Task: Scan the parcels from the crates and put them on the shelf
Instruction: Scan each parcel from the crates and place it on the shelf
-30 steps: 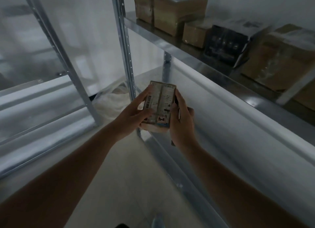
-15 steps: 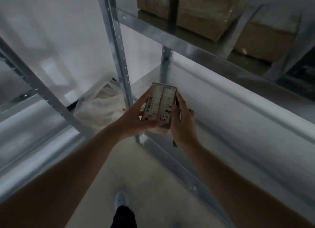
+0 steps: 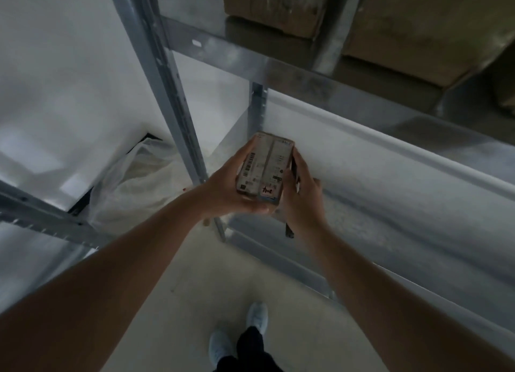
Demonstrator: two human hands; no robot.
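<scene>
A small brown parcel [image 3: 264, 168] with white barcode labels is held upright in front of me. My left hand [image 3: 223, 190] grips its left side and bottom, thumb on the label face. My right hand [image 3: 305, 201] touches the parcel's right edge with its fingers while holding a slim dark device [image 3: 289, 231], mostly hidden behind the palm. The metal shelf [image 3: 278, 68] rises just beyond the parcel. Brown cardboard boxes [image 3: 418, 32] stand on its upper level.
A grey shelf upright [image 3: 167, 87] stands left of the hands. A white plastic bag [image 3: 133, 182] lies on the floor behind it. The lower shelf level [image 3: 390, 193] stretches to the right. My shoes [image 3: 257, 316] show on the pale floor below.
The view has tilted down and drawn nearer the shelf, so my shoes now show and the upper boxes fill the top. Both hands keep the same hold on the parcel.
</scene>
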